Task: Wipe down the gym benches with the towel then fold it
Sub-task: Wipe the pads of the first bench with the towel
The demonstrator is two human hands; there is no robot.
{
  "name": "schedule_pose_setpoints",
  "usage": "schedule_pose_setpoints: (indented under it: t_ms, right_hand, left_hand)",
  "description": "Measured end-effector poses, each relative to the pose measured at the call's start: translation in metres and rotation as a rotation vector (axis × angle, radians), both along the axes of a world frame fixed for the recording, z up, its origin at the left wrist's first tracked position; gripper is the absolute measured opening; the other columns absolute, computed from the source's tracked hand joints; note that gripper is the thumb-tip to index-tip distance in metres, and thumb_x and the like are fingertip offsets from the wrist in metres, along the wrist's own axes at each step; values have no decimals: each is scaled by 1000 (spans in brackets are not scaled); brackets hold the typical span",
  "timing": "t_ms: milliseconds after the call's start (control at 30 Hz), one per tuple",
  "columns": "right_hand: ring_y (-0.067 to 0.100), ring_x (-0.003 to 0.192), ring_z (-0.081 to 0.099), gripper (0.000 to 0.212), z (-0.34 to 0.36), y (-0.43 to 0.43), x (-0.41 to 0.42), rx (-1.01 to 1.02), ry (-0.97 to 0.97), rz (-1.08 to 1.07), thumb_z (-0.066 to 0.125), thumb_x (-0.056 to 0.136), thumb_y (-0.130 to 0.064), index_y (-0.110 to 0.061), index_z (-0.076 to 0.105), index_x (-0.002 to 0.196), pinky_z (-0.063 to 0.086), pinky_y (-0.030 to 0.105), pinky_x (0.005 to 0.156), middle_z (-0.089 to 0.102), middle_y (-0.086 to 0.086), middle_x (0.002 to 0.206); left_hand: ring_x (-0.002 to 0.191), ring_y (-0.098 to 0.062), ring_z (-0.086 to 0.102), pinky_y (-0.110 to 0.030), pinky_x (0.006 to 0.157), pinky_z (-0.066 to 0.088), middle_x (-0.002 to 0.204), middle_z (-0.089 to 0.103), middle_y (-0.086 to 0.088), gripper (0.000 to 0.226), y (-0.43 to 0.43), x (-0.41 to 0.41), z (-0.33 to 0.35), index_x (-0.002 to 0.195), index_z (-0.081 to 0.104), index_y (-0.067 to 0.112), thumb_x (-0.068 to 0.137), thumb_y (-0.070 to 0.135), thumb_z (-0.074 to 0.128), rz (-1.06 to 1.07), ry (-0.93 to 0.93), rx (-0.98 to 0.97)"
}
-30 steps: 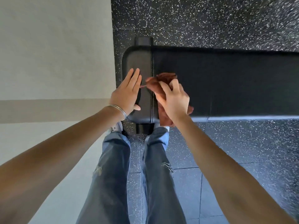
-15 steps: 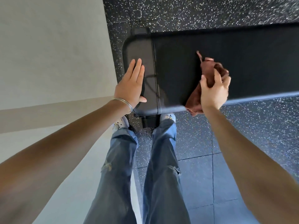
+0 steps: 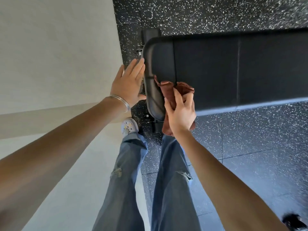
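A black padded gym bench (image 3: 233, 69) runs from the middle of the view off to the right. My right hand (image 3: 180, 112) grips a bunched reddish-brown towel (image 3: 168, 90) and holds it against the bench's near left corner, by the seam of the end pad. Part of the towel hangs below my wrist. My left hand (image 3: 129, 84) has straight fingers and lies flat along the left end of the bench, its thumb touching the pad's edge.
A pale wall (image 3: 56, 64) rises close on the left. Speckled black rubber flooring (image 3: 250, 139) surrounds the bench. My legs in blue jeans (image 3: 126, 180) and a white shoe (image 3: 130, 127) stand right at the bench's end, beside its black frame foot (image 3: 150, 35).
My right hand has swept the towel back from the middle of the bench to its left end. My left hand has slid off the pad's top to its left edge.
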State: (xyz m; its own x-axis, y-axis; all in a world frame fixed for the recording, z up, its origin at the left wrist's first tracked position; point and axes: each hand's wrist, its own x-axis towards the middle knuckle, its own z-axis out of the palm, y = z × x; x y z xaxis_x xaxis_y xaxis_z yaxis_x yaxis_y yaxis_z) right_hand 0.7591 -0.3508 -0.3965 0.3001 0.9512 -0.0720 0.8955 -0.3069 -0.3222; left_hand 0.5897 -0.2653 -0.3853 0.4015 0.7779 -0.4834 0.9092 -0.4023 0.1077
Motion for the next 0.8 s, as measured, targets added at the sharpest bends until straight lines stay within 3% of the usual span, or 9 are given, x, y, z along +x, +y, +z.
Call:
schedule_pose_setpoints:
  t_ms: [100, 233, 433, 533, 667, 800]
  right_hand:
    - [31, 75, 60, 33, 1, 28, 0, -4, -29, 35, 71, 78, -32, -18, 69, 107, 49, 34, 52, 58, 16, 88]
    - [29, 96, 56, 38, -2, 100, -9, -56, -59, 10, 55, 88, -43, -26, 58, 122, 49, 38, 67, 51, 12, 114]
    - [24, 101, 54, 42, -10, 183, -13, -125, -164, 55, 49, 89, -51, -27, 55, 123, 41, 30, 64, 46, 7, 123]
    - [25, 96, 55, 42, -6, 152, -18, -72, -114, 139, 50, 89, -48, -27, 55, 124, 48, 33, 64, 49, 10, 118]
    - [27, 77, 57, 33, 4, 57, -24, -45, -10, 434, 59, 81, -37, -22, 66, 109, 44, 29, 51, 57, 14, 96]
    - [24, 68, 56, 28, 6, 43, -25, -76, -56, 536, 60, 79, -38, -22, 69, 101, 45, 29, 46, 57, 10, 84]
  left_hand:
    - [147, -21, -3, -41, 118, 6, 159, -10, -2, 94, 5, -13, -2, 151, -3, 9, 88, 53, 52, 22, 15, -45]
    - [147, -20, -1, -41, 119, 5, 159, -7, -2, 91, 2, -13, -8, 151, 1, 9, 88, 49, 55, 47, -58, -81]
    - [147, -19, 4, -40, 118, 5, 160, -2, 0, 90, -8, -9, -25, 151, 5, 12, 87, 46, 58, 109, -131, -110]
    - [146, -23, 11, -40, 119, 11, 159, 6, -4, 87, -11, -9, -28, 151, 8, 13, 88, 43, 59, 182, -190, -132]
    - [133, -28, 35, -37, 110, 28, 147, 36, -10, 77, -12, -12, -27, 149, 22, 15, 88, 41, 60, 159, -225, -125]
    - [128, -29, 39, -39, 104, 33, 143, 40, -10, 71, -20, -24, -27, 146, 28, 14, 89, 46, 55, 98, -128, -148]
